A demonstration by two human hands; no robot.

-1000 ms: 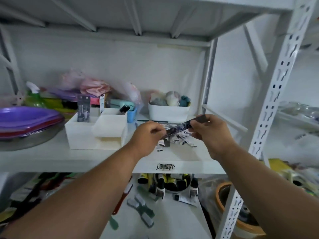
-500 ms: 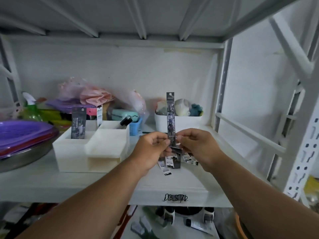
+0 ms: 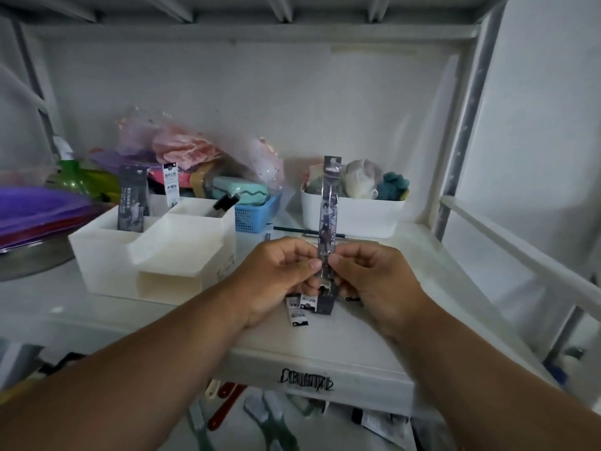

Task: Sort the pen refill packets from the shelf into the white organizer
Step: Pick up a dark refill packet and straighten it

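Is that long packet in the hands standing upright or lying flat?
Upright: the packet rises vertically, its lower end pinched between left hand and right hand.

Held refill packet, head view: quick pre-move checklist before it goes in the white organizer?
1. Grip: left hand and right hand both pinch the held refill packet at its lower part. ok.
2. Orientation: packet upright, hang-tab end up. ok.
3. Organizer access: white organizer sits to the left with its compartments open on top; a dark packet and a white packet already stand in it. ok.
4. Matching compartment: print on the held packet is too small to match against those. cannot tell.
5. Remaining stock: loose packets lie on the shelf under the hands. Sorting unfinished, not ok.
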